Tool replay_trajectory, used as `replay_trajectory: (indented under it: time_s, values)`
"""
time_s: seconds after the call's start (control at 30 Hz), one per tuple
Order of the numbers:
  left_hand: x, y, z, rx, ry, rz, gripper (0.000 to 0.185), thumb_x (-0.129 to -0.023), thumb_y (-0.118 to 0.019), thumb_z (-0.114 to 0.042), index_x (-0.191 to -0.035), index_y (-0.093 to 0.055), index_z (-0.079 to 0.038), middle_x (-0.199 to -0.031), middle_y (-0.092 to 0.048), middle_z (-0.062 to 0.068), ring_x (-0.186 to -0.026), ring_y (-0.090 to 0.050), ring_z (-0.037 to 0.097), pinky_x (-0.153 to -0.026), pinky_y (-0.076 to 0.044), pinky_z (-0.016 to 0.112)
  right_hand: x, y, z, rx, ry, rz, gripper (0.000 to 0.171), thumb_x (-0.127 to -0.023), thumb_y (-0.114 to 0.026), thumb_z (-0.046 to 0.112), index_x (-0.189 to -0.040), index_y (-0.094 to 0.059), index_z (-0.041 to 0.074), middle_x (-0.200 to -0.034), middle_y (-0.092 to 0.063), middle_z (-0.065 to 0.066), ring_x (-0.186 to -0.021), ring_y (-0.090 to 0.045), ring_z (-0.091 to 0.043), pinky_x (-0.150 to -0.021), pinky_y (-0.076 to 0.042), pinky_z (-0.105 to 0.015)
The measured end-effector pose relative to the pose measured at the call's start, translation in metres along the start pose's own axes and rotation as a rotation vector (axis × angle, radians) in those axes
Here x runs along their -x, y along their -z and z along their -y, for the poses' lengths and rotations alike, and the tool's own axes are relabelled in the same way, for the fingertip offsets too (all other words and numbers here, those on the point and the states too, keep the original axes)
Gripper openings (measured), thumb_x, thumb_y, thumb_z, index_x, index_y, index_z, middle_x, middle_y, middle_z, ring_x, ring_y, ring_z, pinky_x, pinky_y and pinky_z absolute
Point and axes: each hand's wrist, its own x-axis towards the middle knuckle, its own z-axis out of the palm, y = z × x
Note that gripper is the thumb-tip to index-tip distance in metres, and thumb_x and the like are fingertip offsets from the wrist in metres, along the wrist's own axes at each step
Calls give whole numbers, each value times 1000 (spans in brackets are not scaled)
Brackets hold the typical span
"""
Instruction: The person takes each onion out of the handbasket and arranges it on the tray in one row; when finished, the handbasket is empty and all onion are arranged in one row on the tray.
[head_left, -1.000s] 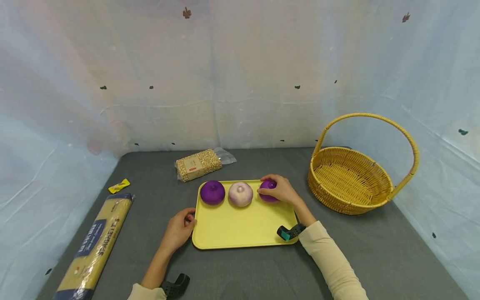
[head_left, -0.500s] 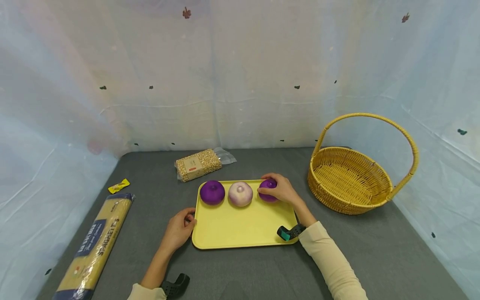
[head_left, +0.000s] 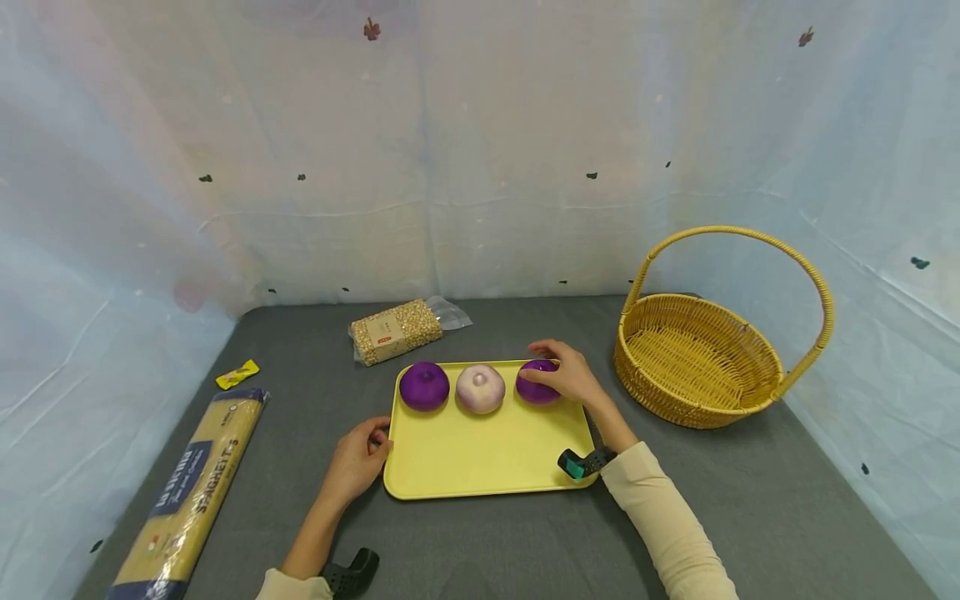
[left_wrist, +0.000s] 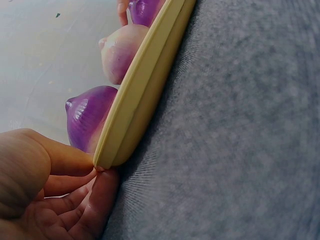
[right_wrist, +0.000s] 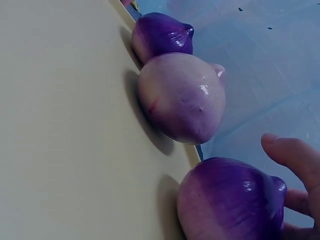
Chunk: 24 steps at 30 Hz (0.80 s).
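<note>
Three onions lie in a row along the far side of a yellow tray [head_left: 480,458]: a dark purple onion [head_left: 424,387] at left, a pale onion [head_left: 481,388] in the middle, another purple onion [head_left: 537,390] at right. My left hand [head_left: 357,460] pinches the tray's left edge between thumb and fingers, as the left wrist view shows at the tray's rim [left_wrist: 135,95]. Over the right onion is my right hand [head_left: 567,375], fingers spread. In the right wrist view its thumb [right_wrist: 287,150] stands apart from that onion [right_wrist: 230,205]; whether the other fingers touch it is unclear.
A wicker basket [head_left: 637,379] with a tall handle stands at right. Behind the tray lies a bag of beans or grains [head_left: 408,329]. At left are a long spaghetti packet [head_left: 195,492] and a small yellow wrapped piece [head_left: 237,374].
My right hand has loosened from the right onion and shifted slightly up and right, its thumb coming away. The onion stays on the tray. My left hand keeps its hold.
</note>
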Motion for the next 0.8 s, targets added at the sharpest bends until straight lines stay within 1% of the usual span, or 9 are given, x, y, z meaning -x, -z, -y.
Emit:
replay_trajectory:
  time_s: [0.13, 0.23, 0.33, 0.53, 0.7, 0.8]
  values:
    - [-1, -1, 2, -6, -18, -9, 33, -84, -62, -3, -116, -59, 5, -80, -57, 5, -59, -47, 10, -53, -39, 24, 1, 6, 2, -20, -5, -31, 54, -79, -74, 31, -123, -57, 6, -125, -54, -19, -116, -50, -39, -93, -41, -50]
    - [-1, -1, 2, -4, -19, -5, 33, -84, -62, -3, -116, -59, 5, -80, -57, 5, -59, -47, 10, -52, -39, 24, 1, 10, 3, -31, -2, -52, 54, -79, -73, 33, -124, -57, 7, -126, -54, -17, -118, -48, -38, -95, -39, -49]
    - [-2, 1, 2, -3, -18, 0, 33, -84, -62, -3, -117, -59, 5, -80, -57, 5, -60, -48, 10, -52, -39, 24, 3, 14, 3, -25, 24, -72, 55, -80, -73, 34, -125, -55, 8, -127, -53, -15, -119, -46, -36, -96, -38, -50]
    - [-2, 6, 1, 3, -16, 15, 33, -84, -61, -1, -117, -58, 6, -81, -57, 6, -59, -49, 11, -51, -40, 24, 9, 22, 8, 19, 55, -102, 54, -82, -70, 36, -127, -54, 13, -128, -52, -9, -119, -45, -31, -97, -36, -47]
    - [-3, 9, 1, 42, -1, 44, 34, -85, -61, 0, -118, -57, 7, -80, -57, 7, -57, -51, 12, -49, -43, 25, 16, 31, 10, 54, 94, -124, 53, -83, -69, 34, -129, -53, 13, -129, -49, -9, -120, -44, -31, -100, -34, -46]
    - [-3, 12, 1, 40, 5, 66, 35, -85, -62, -2, -119, -56, 7, -79, -57, 7, -56, -52, 11, -49, -44, 26, 22, 35, 9, 93, 117, -139, 54, -83, -69, 34, -130, -52, 13, -129, -49, -10, -120, -44, -30, -100, -35, -45]
